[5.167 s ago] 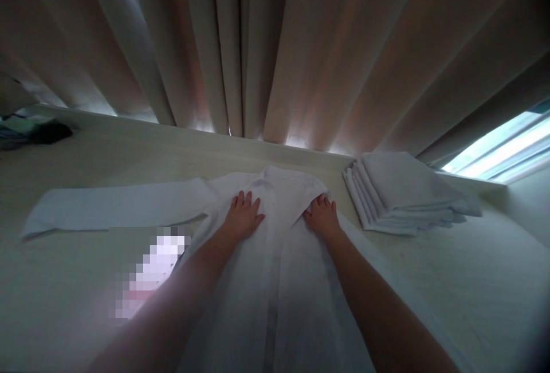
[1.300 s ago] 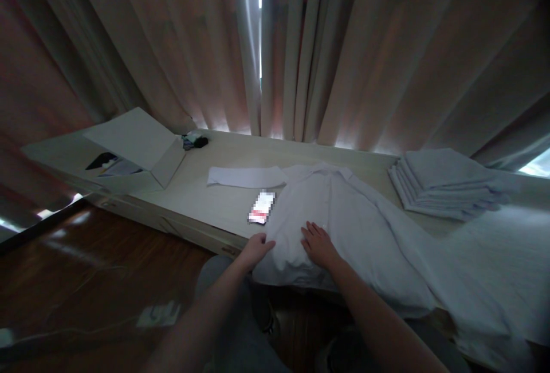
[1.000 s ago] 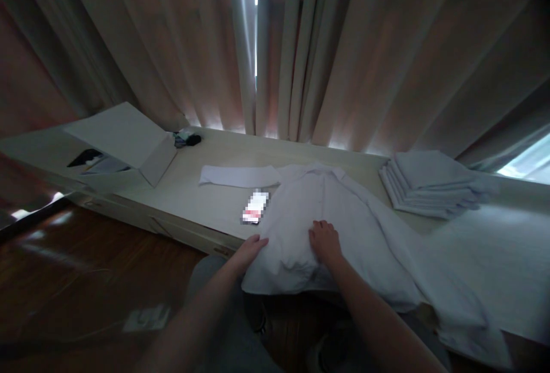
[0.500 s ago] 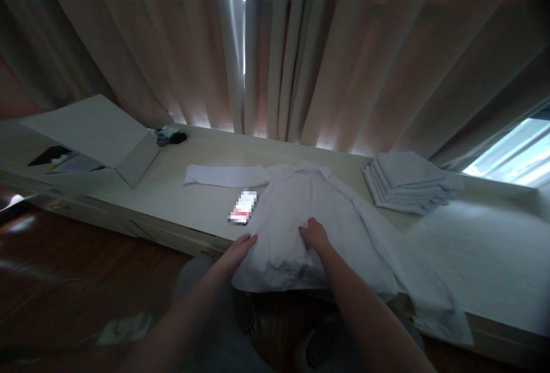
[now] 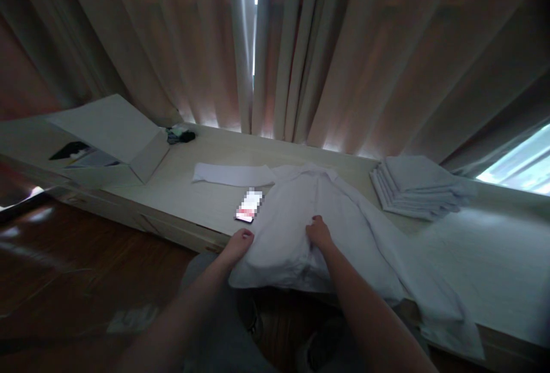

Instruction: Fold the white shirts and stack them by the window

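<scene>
A white shirt (image 5: pixel 326 212) lies spread on a pale low table (image 5: pixel 206 195), its hem hanging over the near edge. My left hand (image 5: pixel 238 245) grips the hem's left corner, thumb on top and fingers tucked under the cloth. My right hand (image 5: pixel 318 233) is closed, pinching a bunch of the shirt near its lower middle. One sleeve (image 5: pixel 234 174) lies stretched flat to the left. The other sleeve (image 5: pixel 433 298) trails toward the right front.
A stack of folded white garments (image 5: pixel 419 189) sits at the back right. A phone (image 5: pixel 249 207) lies beside the shirt. An open white box (image 5: pixel 116 138) and a small dark object (image 5: pixel 180 134) are at the left. Curtains (image 5: pixel 301 46) hang behind. Dark wooden floor (image 5: pixel 86 270) is below.
I stepped back from the collar to the shirt's hem. In the last second both hands closed on the lower edge, bunching it up slightly.
</scene>
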